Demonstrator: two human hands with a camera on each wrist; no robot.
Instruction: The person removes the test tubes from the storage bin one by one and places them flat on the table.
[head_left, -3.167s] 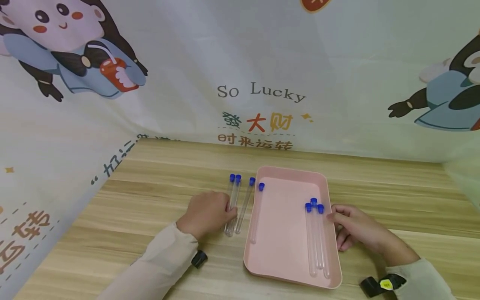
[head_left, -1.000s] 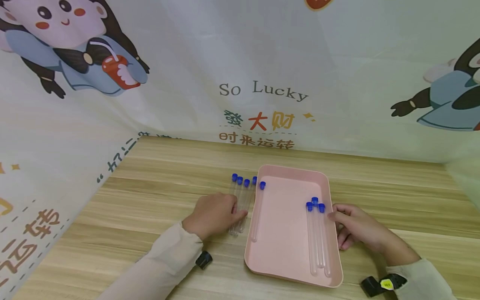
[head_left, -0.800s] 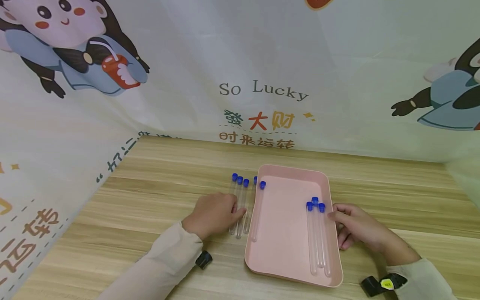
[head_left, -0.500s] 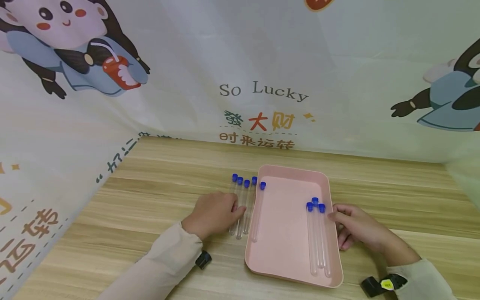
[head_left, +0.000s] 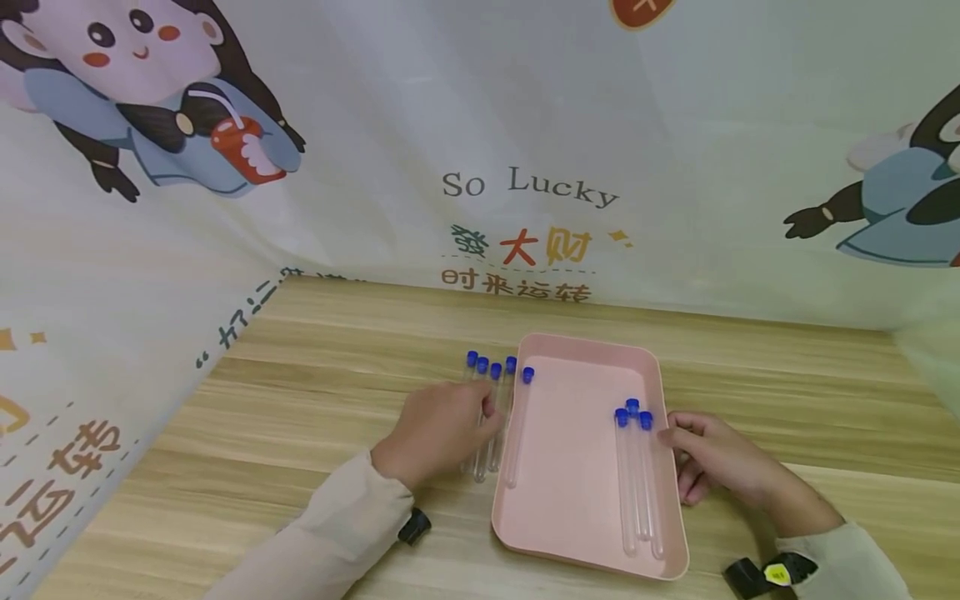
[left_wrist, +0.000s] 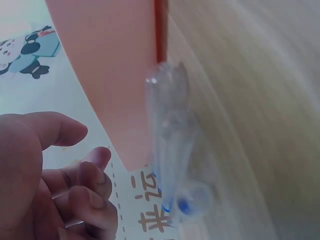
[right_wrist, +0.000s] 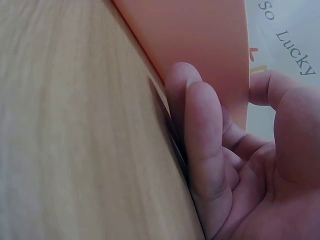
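Several clear test tubes (head_left: pixel 496 372) with blue caps lie side by side on the wooden table, just left of a pink tray (head_left: pixel 573 517). My left hand (head_left: pixel 444 427) is over them and hides their middles. The left wrist view shows its thumb and loosely curled fingers apart from the tubes (left_wrist: pixel 172 140), with nothing between them. Inside the tray, one capped tube (head_left: pixel 521 429) lies along the left wall and three tubes (head_left: pixel 638 475) lie together on the right. My right hand (head_left: pixel 716 458) holds the tray's right side, thumb at the rim and fingers against the outer wall.
A pale printed cloth (head_left: pixel 360 167) hangs behind the table and along its left side. Bare wood (head_left: pixel 300 375) stretches left of the tubes and right of the tray. Black straps with small devices (head_left: pixel 415 527) are on both wrists.
The tubes left of the tray have spread into a row, with one more cap in sight. My left hand has shifted right and come up off them. My right hand stays at the tray.
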